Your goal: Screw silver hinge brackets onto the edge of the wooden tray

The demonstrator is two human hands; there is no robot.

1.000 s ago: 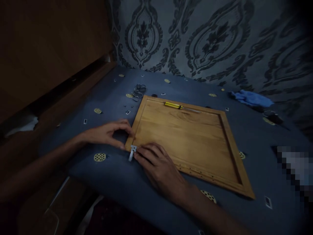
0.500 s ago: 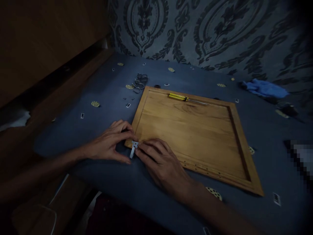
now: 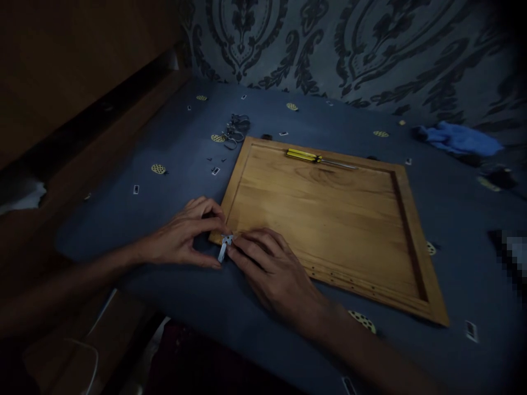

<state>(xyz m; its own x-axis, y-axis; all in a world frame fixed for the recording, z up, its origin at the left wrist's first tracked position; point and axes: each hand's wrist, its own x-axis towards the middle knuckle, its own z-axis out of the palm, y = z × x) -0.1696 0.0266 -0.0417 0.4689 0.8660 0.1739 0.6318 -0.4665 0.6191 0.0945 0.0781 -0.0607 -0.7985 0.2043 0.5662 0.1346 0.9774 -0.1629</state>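
A small metal hinge [image 3: 226,244] lies at the near left corner of a framed wooden panel [image 3: 325,214], its arm sticking out past the panel's edge. My left hand [image 3: 195,230] curves around it from the left, fingers at its upper edge and thumb by the end of its arm. From the right, my right hand [image 3: 274,269] pinches the hinge's side with its fingertips, the palm resting over the panel's near edge. Fingers partly hide where each hand meets the metal. A screwdriver [image 3: 304,156] with a yellow and black handle rests along the panel's far side.
Several metal pieces [image 3: 236,130] lie in a pile beyond the panel's far left corner, with small screws [image 3: 223,160] nearby. A blue cloth [image 3: 459,138] is at the far right. Wooden furniture [image 3: 102,142] borders the left, and a patterned wall stands behind.
The view has shifted slightly, so the panel and far objects sit a little differently in frame. Both hands stay at the hinge, with barely any movement.
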